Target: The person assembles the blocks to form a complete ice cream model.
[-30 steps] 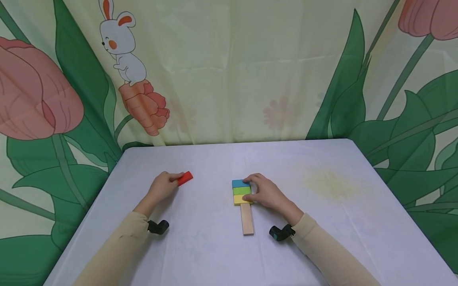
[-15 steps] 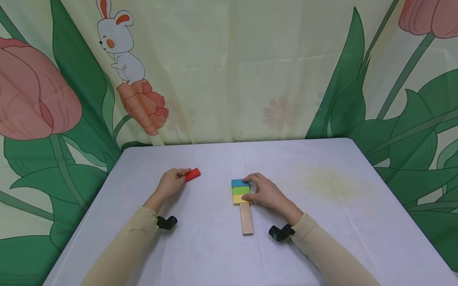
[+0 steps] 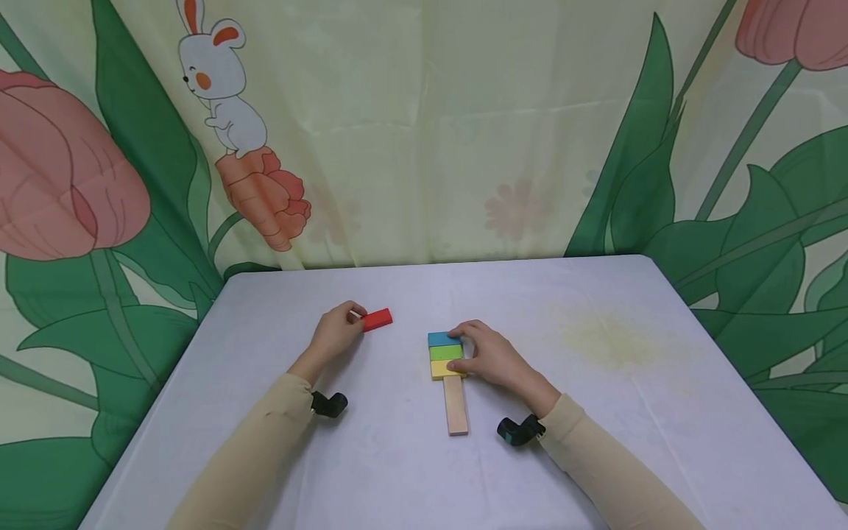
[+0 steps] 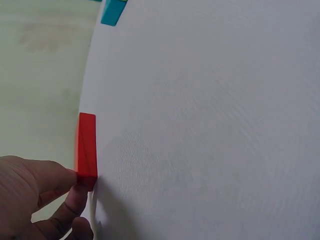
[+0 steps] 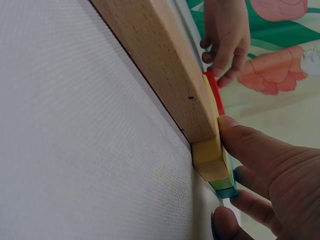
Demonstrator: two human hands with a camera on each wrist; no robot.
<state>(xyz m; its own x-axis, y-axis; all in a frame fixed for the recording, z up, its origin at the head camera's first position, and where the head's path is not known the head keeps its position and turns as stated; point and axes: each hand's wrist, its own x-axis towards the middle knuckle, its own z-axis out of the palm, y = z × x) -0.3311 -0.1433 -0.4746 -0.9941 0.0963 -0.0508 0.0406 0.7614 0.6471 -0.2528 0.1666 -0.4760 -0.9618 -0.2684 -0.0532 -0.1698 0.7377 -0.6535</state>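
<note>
In the head view my left hand (image 3: 339,330) pinches one end of a red block (image 3: 377,319), whose other end points right. The thumb and fingertips at its end show in the left wrist view. To its right, a blue block (image 3: 440,338), a green block (image 3: 444,352) and a yellow block (image 3: 440,370) lie side by side. A long plain wooden block (image 3: 456,406) extends from the yellow one toward me. My right hand (image 3: 495,355) holds the coloured blocks from the right, bent index finger at the blue block and thumb on the yellow.
A white cloth covers the table (image 3: 596,456), with a yellowish stain (image 3: 609,338) at right. Behind its far edge hangs a curtain (image 3: 424,147) printed with tulips and a rabbit. A small black camera (image 3: 330,404) sits at the left wrist, another camera (image 3: 520,430) at the right.
My left hand has carried the red block right and slightly away from me, nearer to the coloured blocks, and the block has turned flatter. My right hand and the other blocks stay put.
</note>
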